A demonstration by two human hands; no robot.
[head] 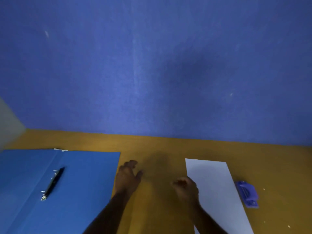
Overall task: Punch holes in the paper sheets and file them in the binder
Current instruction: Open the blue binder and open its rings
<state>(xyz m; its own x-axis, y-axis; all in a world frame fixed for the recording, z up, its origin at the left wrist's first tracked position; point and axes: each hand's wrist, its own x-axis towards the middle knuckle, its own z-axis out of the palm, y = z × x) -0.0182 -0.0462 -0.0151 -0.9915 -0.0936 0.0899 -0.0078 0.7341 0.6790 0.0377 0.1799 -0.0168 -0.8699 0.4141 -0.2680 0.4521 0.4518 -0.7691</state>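
Note:
An open blue binder (81,179) lies flat at the left, its black and metal ring clip (53,183) along the fold. White paper sheets (217,188) lie at the right on the wooden table. A purple hole punch (247,194) sits just right of the paper. My left hand (128,176) hovers over the bare table beside the binder's right edge, fingers spread, holding nothing. My right hand (187,188) is at the paper's left edge with fingers curled; whether it grips the sheet is unclear.
The brown table (160,208) meets a blue wall (152,73) at the back. A grey surface (8,122) shows at the far left. Small white flecks lie on the table near the punch.

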